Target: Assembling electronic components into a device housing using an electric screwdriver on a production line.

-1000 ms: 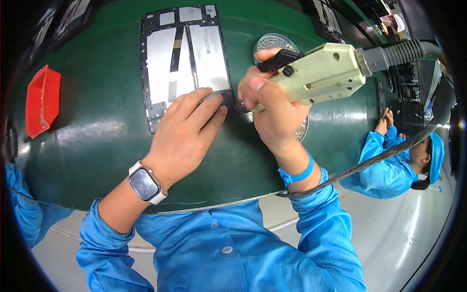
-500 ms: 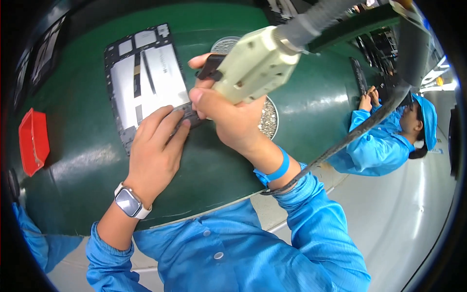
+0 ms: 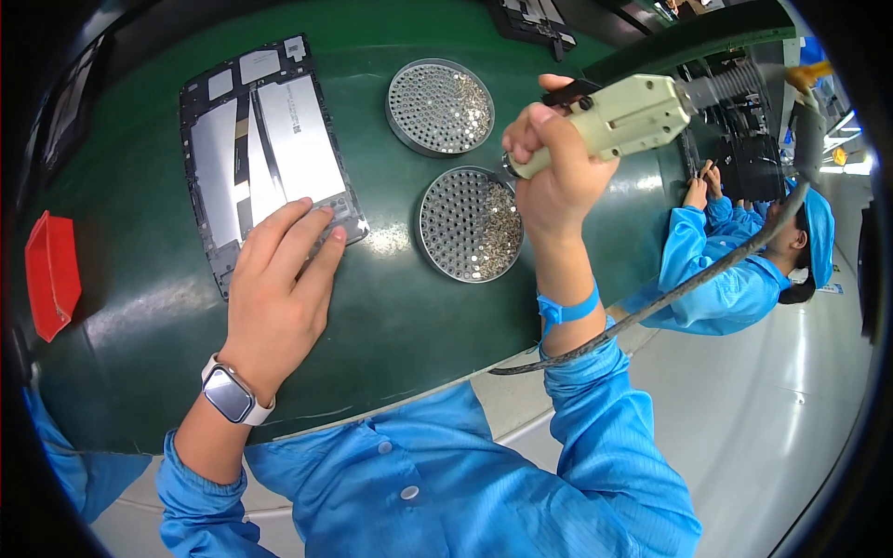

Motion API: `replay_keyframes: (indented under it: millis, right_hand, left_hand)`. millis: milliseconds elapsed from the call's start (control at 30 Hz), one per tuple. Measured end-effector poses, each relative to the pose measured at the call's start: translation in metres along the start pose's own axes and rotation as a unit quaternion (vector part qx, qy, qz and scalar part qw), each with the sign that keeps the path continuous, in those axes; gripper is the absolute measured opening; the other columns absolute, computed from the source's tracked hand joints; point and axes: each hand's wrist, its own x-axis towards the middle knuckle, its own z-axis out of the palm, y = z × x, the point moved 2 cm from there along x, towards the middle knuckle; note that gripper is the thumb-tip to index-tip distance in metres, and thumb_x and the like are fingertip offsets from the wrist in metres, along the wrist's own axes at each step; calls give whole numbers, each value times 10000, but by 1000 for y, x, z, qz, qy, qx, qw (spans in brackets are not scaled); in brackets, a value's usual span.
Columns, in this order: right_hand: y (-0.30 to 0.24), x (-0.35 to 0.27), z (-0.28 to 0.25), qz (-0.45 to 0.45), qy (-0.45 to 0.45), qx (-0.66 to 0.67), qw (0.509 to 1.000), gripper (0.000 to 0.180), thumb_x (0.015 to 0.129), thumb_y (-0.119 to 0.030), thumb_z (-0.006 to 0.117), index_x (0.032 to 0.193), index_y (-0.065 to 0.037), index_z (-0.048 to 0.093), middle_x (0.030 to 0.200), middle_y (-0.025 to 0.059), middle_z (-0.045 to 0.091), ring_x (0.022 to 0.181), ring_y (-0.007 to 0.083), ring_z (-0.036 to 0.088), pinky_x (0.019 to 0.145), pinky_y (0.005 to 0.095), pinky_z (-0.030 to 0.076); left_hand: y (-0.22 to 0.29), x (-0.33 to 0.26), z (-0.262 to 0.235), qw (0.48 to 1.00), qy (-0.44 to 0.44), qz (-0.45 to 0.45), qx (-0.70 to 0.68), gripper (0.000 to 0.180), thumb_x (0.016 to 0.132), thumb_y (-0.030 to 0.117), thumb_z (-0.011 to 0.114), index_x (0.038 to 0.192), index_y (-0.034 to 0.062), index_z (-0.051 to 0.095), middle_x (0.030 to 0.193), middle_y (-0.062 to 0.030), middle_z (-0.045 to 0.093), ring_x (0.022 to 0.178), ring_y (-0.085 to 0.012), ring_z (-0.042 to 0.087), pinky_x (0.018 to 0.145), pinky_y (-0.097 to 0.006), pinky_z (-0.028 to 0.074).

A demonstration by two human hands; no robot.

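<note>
An opened tablet [image 3: 296, 139] with silver battery plates and a black frame lies on the green table. My left hand [image 3: 279, 279] rests flat on its near edge, fingers stretched out and apart. In my right hand [image 3: 565, 177] is a pale green electric screwdriver [image 3: 633, 116], gripped with the fingers wrapped round its body and its hose leading up to the right. The driver's tip end is beside a round screw tray [image 3: 439, 223] with a perforated plate and many small screws gathered at its right side. A second round screw tray [image 3: 419, 104] stands just behind it.
A red open bin [image 3: 53, 274] sits at the table's left. A dark cable [image 3: 688, 270] crosses over my right forearm. At the right a person in blue [image 3: 735, 265] works on dark parts. Another dark device frame [image 3: 535, 23] lies at the far edge.
My right hand has carried the screwdriver from over the tablet's near right corner rightward to the screw trays, uncovering both. My left hand and the tablet have shifted slightly left.
</note>
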Motion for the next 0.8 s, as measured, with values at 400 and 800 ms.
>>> replay_keyframes:
  millis: [400, 800]
  right_hand:
    - [8, -3, 2, 20, -4, -29, 999, 262, 786, -10, 594, 1029, 81, 555, 565, 54, 491, 457, 137, 456, 491, 321, 422]
    - [8, -8, 9, 21, 20, -45, 999, 276, 780, -10, 603, 1042, 74, 570, 624, 74, 540, 480, 138, 478, 496, 318, 436]
  left_hand:
    - [1, -1, 0, 1000, -2, -7, -5, 260, 728, -12, 695, 988, -17, 700, 1124, -133, 632, 1110, -314, 587, 877, -415, 501]
    - [-3, -3, -4, 1000, -11, -2, -16, 294, 732, 1, 710, 1025, -15, 681, 1135, -126, 619, 1120, -320, 580, 866, -404, 509]
